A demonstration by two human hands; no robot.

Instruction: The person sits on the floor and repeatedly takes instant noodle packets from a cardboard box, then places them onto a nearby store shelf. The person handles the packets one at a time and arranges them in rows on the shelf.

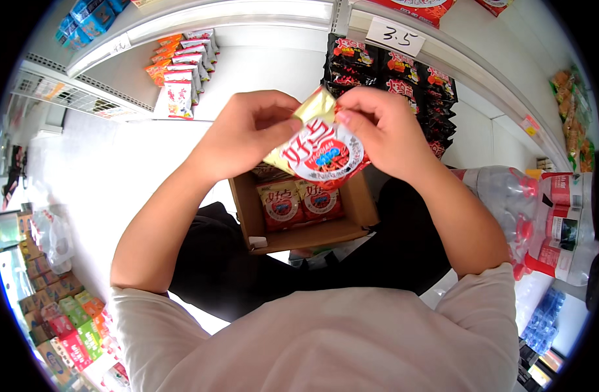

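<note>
Between my two hands is a red and gold snack packet (324, 147), tilted, its printed front facing up. My left hand (258, 132) pinches its upper left edge between thumb and fingers. The upper right edge is gripped by my right hand (378, 127). Below the packet, an open cardboard box (299, 241) sits between my legs. Similar red and gold packets (282, 205) lie side by side inside it; the held packet and the box's shadow hide part of its far end.
Ahead, a white shelf (265, 59) bears silver and orange snack packets (178, 95) at left and stacked black noodle packets (400, 66) at right. Shrink-wrapped plastic bottles (520, 210) stand close on the right. Colourful cartons (76, 338) are stacked at lower left.
</note>
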